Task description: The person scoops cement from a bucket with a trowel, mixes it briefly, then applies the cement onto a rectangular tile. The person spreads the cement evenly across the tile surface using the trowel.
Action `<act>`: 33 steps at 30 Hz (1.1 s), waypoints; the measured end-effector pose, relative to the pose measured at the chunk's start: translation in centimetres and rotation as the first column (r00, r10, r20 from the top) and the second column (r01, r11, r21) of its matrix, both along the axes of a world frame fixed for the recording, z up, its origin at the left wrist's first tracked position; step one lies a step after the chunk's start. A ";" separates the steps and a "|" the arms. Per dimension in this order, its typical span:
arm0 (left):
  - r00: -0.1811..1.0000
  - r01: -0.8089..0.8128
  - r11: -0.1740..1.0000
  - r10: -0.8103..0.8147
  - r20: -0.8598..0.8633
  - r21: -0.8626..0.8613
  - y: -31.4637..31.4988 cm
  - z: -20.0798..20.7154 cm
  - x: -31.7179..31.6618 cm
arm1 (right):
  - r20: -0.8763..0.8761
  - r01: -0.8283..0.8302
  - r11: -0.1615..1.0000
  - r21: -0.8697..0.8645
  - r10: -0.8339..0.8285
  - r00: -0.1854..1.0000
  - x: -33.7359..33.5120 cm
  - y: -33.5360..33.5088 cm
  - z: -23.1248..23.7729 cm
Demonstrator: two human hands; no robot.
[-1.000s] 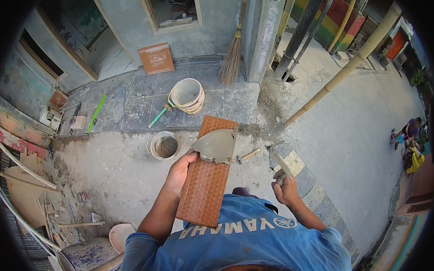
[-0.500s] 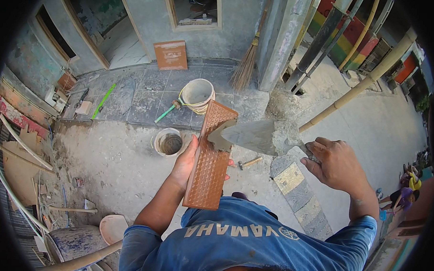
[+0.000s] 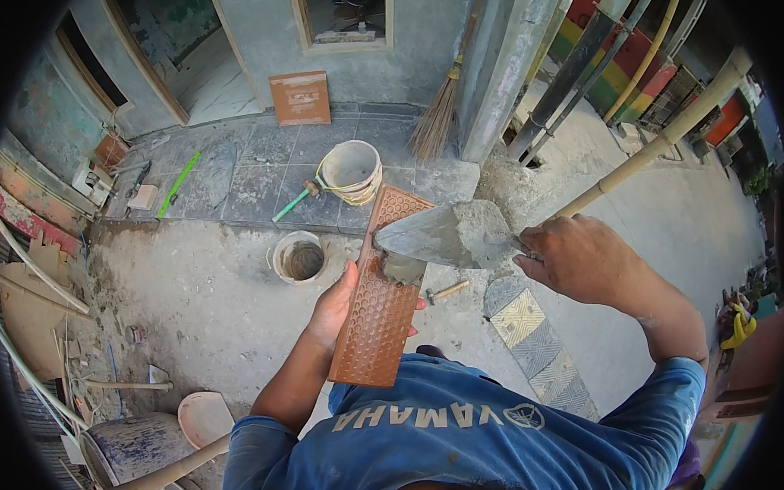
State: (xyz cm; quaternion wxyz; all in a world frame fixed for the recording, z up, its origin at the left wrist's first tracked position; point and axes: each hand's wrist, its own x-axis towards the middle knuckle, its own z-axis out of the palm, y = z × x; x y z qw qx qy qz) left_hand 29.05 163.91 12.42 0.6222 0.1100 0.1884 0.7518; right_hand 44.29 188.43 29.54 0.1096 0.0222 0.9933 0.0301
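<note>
My left hand (image 3: 332,309) grips a long reddish-brown tile (image 3: 373,332) by its edge, with fingertips showing on the far side. The tile's dimpled back faces up and slants in front of my chest. Closed round the handle of a pointed trowel (image 3: 435,235) is my right hand (image 3: 581,260). The blade lies over the upper half of the tile, its tip near the left edge. A patch of wet grey mortar (image 3: 403,270) clings to the tile beside the blade, and more mortar coats the blade's wide end.
Beyond the tile, a white bucket (image 3: 351,170) stands on a grey tiled step (image 3: 260,176), near a green-handled hammer (image 3: 296,203). A smaller bucket (image 3: 282,259) and another hammer (image 3: 450,290) are on the ground. A bamboo pole (image 3: 656,149) slants at the right. Patterned tiles (image 3: 534,352) lie below my right hand.
The trowel has moved left over the tile and turned over, showing mortar on its wide end. My right hand has moved up with it. The left hand keeps its hold.
</note>
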 end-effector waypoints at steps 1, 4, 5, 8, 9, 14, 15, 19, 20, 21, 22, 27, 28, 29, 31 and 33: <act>1.000 0.000 1.000 0.000 0.001 0.000 -0.1 0.0 -0.1 | 0.006 0.022 1.000 -0.012 -0.022 1.000 -0.2 0.0 0.1; 0.999 0.030 0.999 -0.030 0.035 0.023 -0.3 -0.2 -0.6 | -0.005 0.042 0.999 -0.016 -0.042 0.999 -0.5 0.5 -0.2; 0.998 0.052 0.996 -0.055 0.044 0.071 -0.3 -0.5 -0.8 | -0.023 0.040 0.999 -0.008 -0.040 0.999 -0.6 0.7 -0.4; 0.996 0.080 0.988 -0.085 0.029 0.130 -0.5 -0.7 -0.9 | -0.016 0.068 0.998 -0.010 -0.069 0.998 -0.9 1.2 -0.8; 0.996 0.086 0.986 -0.088 0.010 0.140 -0.5 -0.6 -0.9 | -0.018 0.068 0.998 -0.007 -0.068 0.998 -1.0 1.4 -0.8; 0.995 0.075 0.988 -0.082 0.049 0.139 -0.4 0.4 -0.7 | 0.052 0.079 0.988 -0.130 -0.073 0.996 -1.8 3.0 -0.9; 0.996 0.082 0.989 -0.086 0.032 0.120 -0.4 0.4 -0.8 | 0.051 0.080 0.988 -0.130 -0.074 0.996 -2.0 3.2 -0.9; 0.996 0.087 0.988 -0.089 0.008 0.130 -0.8 -0.2 -1.0 | 0.105 0.091 0.984 -0.151 -0.076 0.992 -2.3 4.5 -1.7; 0.995 0.104 0.988 -0.103 -0.011 0.118 -0.9 -0.3 -1.0 | 0.082 0.052 0.983 -0.177 -0.038 0.996 -2.3 4.9 -1.9; 0.992 0.121 0.987 -0.119 -0.030 0.105 -1.0 -0.4 -1.1 | 0.085 0.056 0.982 -0.179 -0.041 0.996 -2.4 5.1 -1.9; 0.993 0.120 0.988 -0.117 -0.026 0.100 -1.0 -0.6 -1.1 | 0.111 0.047 0.980 -0.192 -0.026 0.993 -2.7 5.3 -2.0; 0.992 0.123 0.981 -0.118 -0.039 0.150 -1.0 -1.5 -1.0 | 0.084 -0.034 0.969 -0.243 0.056 0.995 -3.3 6.6 -3.1; 0.992 0.125 0.982 -0.121 -0.037 0.143 -1.0 -1.6 -0.9 | 0.186 0.033 0.971 -0.237 0.012 0.983 -3.5 6.5 -2.7; 0.994 0.112 0.985 -0.110 -0.028 0.132 -1.0 -1.7 -0.7 | 0.286 0.099 0.969 -0.225 -0.031 0.958 -3.6 6.4 -2.5; 0.995 0.100 0.988 -0.099 -0.017 0.114 -1.0 -2.1 -0.3 | 0.304 0.112 0.965 -0.238 -0.035 0.952 -3.5 6.9 -2.9; 0.997 0.079 0.990 -0.076 -0.027 0.115 -0.9 -2.4 0.1 | 0.321 0.121 0.961 -0.250 -0.036 0.946 -3.2 7.2 -3.3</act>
